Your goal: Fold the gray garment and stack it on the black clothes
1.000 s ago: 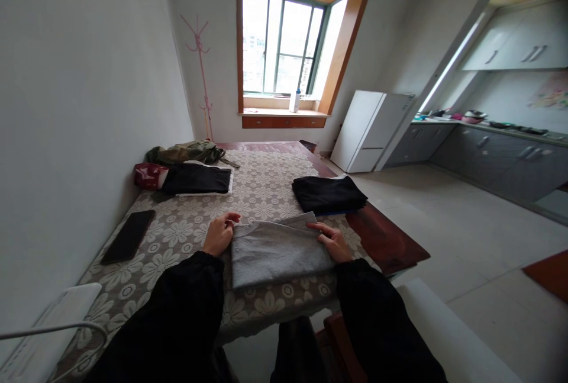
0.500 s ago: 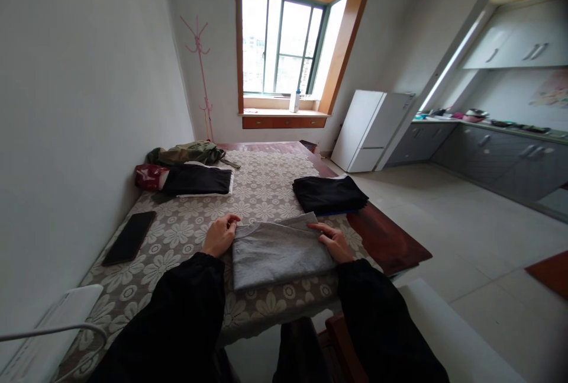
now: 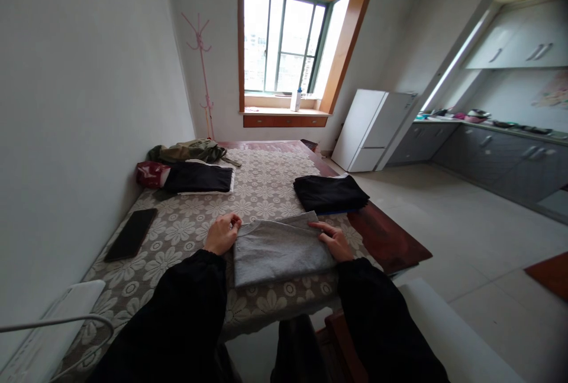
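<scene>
At the far left, about nine o'clock from the work, a dark phone (image 3: 130, 234) lies flat on the lace-patterned cloth of the counter (image 3: 266, 179). Beyond it, toward eleven o'clock, a folded black garment on white (image 3: 198, 178) sits by a red pouch (image 3: 148, 173) and a crumpled olive jacket (image 3: 189, 150).

The left hand (image 3: 223, 234) rests at the left edge of the folded grey garment (image 3: 279, 251), fingers curled in and pinching the top left corner of the cloth. The grey garment lies in the middle of the near counter edge, at six o'clock, a neat rectangle. The right hand (image 3: 335, 241) lies flat on its right edge, fingers spread and pressing down, gripping nothing. Both black sleeves reach forward, forearms roughly parallel.

The fold looks to be in its squaring-up stage; the next move calls for even pressure along both edges so the layers stay aligned.

At one o'clock, a folded black stack (image 3: 331, 193) sits near the right counter edge.
</scene>
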A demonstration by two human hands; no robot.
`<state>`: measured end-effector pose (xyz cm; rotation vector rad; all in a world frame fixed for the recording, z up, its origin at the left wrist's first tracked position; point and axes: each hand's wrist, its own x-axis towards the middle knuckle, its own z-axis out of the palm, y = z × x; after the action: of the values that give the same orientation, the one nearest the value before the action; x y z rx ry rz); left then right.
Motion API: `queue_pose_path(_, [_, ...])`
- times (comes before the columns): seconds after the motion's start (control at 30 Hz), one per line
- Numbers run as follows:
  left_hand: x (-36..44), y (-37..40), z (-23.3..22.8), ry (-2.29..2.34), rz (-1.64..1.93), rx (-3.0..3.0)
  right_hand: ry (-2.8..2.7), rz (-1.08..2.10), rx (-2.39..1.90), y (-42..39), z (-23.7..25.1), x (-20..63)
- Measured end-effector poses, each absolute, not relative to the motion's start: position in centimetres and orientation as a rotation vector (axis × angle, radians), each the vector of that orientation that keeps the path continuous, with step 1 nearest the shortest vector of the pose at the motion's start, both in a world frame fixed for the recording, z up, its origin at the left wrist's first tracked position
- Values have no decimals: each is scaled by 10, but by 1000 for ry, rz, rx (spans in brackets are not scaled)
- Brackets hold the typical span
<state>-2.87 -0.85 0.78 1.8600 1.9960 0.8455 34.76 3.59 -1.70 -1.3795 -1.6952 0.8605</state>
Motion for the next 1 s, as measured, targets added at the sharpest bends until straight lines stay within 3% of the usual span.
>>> queue_pose_path(0.43, [-27, -8, 10, 2051, 740, 1902, -1711, 850, -1393, 32, -10, 344])
queue_pose_path(0.77, [-33, -8, 12, 2008, 1025, 1728, -1737, 840, -1396, 32, -9, 344])
queue_pose_path(1.0, [-29, -12, 14, 1903, 917, 1823, -1709, 877, -1345, 32, -12, 345])
